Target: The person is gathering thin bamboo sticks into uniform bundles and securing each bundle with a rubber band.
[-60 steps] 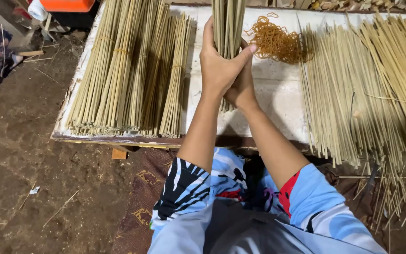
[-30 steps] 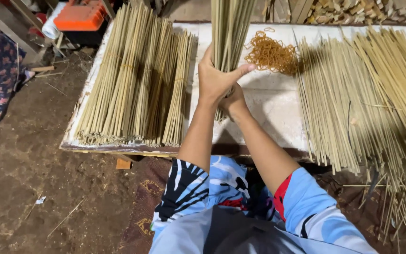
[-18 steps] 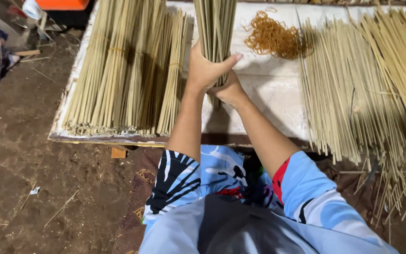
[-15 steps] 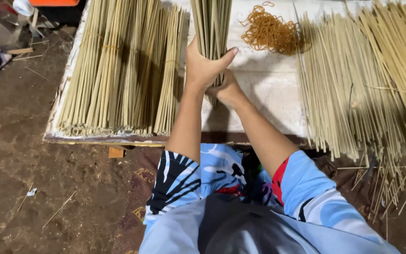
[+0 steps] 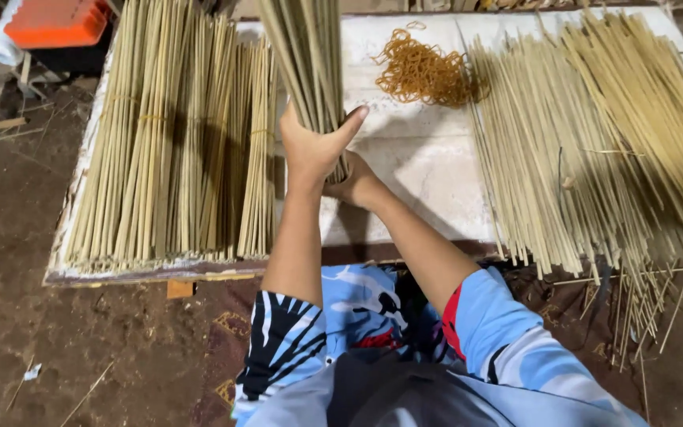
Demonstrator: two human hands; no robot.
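Above the white board (image 5: 405,205), left hand (image 5: 314,146) and right hand (image 5: 355,183) clasped tight around an upright stick bundle (image 5: 306,59); gathering step, likely. Next calls for banding from the rubber bands (image 5: 424,73) right of the bundle.

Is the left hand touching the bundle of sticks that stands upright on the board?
Touching. The head view shows the left hand wrapped around the bundle of sticks, thumb and fingers pressed against it with no gap.
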